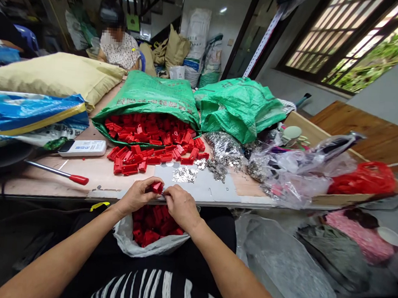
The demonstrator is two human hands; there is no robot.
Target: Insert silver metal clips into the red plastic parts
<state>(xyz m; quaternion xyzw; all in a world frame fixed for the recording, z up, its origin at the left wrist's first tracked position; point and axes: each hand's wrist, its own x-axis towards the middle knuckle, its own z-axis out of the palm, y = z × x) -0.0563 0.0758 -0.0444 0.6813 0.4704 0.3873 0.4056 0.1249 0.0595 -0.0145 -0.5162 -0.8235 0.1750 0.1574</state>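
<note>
My left hand (139, 195) grips a small red plastic part (157, 187) at the table's front edge. Close against it, my right hand (182, 206) is closed in a pinch at the part's right end; whatever sits between those fingertips is too small to name. Below both hands, a white sack (125, 239) on my lap holds many similar red parts. Just beyond my hands, small shiny metal pieces (185, 174) lie on a grey sheet (210, 186). A heap of loose red parts (129, 159) spills from a green woven sack (151, 90) onto the table.
A red-handled tool (78, 179) and a white box-like device (83, 147) lie left. Bags of metal pieces (225, 146) and a cardboard box (339, 201) with plastic bags stand right. Behind the table sits another person (120, 48). A yellow sack (53, 73) lies far left.
</note>
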